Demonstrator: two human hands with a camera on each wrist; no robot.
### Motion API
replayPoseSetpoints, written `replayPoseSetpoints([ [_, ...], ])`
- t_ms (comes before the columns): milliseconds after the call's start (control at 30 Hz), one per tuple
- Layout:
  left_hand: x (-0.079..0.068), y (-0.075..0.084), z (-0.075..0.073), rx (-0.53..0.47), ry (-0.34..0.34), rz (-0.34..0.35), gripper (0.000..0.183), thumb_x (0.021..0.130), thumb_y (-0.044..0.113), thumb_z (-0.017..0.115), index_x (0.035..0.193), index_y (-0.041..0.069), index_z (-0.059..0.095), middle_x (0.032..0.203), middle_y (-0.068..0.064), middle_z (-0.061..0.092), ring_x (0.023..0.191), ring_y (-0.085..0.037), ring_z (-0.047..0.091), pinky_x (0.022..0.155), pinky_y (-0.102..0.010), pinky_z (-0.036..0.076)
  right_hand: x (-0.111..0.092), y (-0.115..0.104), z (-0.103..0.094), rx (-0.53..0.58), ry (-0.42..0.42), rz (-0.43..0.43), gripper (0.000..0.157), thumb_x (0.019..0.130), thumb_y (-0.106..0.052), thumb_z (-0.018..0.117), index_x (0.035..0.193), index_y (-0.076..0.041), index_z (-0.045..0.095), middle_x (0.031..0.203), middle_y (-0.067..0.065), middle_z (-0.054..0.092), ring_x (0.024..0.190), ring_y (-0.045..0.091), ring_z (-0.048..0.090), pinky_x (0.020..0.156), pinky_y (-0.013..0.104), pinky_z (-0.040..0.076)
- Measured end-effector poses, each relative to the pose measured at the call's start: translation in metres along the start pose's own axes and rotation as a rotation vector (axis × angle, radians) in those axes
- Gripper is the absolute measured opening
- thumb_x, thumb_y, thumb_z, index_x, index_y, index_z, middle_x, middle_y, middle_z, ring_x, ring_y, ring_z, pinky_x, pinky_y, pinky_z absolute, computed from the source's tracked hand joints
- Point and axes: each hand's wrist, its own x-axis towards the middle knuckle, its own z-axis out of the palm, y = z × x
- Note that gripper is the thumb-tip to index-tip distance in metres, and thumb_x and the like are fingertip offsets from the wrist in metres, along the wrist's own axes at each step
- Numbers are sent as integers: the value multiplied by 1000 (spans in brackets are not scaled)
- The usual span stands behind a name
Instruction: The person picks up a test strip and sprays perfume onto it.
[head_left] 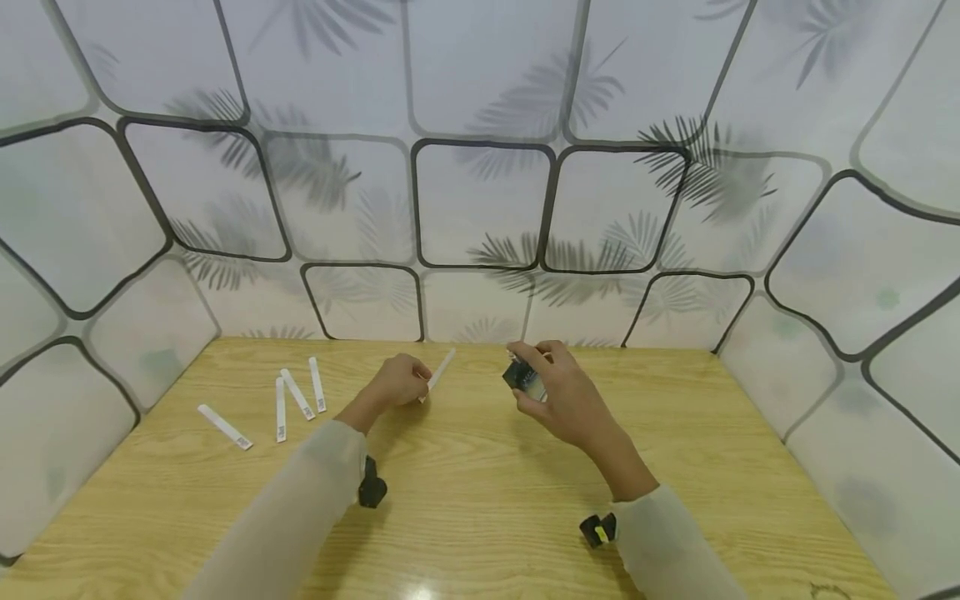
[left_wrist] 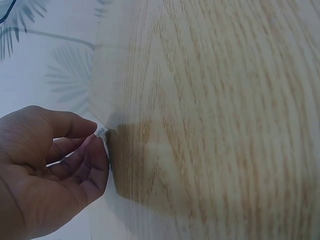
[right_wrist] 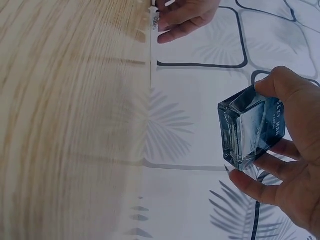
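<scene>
My left hand [head_left: 400,381] pinches one end of a white paper test strip [head_left: 442,370] between thumb and fingertips. The strip slants away from the hand toward the back of the table. In the left wrist view only the strip's printed end [left_wrist: 102,131] shows at the fingertips, close by the wood. My right hand [head_left: 567,398] grips a dark blue glass perfume bottle [head_left: 522,379], held tilted above the table. Thumb and fingers clasp the bottle [right_wrist: 250,130] by its sides in the right wrist view, and its thick glass base faces the camera.
Several more white strips [head_left: 297,393] with printed ends lie spread on the wooden table [head_left: 480,492] at the left. A patterned curtain [head_left: 480,204] with leaf prints rises along the back and both sides. Small black devices [head_left: 371,483] sit at both cuffs.
</scene>
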Motion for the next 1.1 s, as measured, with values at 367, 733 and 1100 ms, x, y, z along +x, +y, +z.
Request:
replayPoseSetpoints([
  [367,-4,-9,-7,68,10,26,39,84,3,63,121,-10,66,109,-20,70,95,-31,67,85,-41,57,2,4,8,-40,39,-57,67,84,-15,84,144,-18,55,115,15,57,100,30,54,86,53,48],
  [733,-22,-19,-23,108,29,94,37,89,4,58,122,-9,66,114,-23,68,103,-36,67,86,-46,58,-1,6,6,-28,7,-35,64,86,-15,83,143,-16,55,114,19,57,102,34,54,88,56,48],
  [1100,-47,-44,-44,131,85,65,37,93,7,58,127,-7,65,116,-23,67,107,-39,63,82,-47,56,-1,5,7,-37,12,-47,62,86,-18,83,142,-19,56,113,19,56,99,32,54,85,55,48],
])
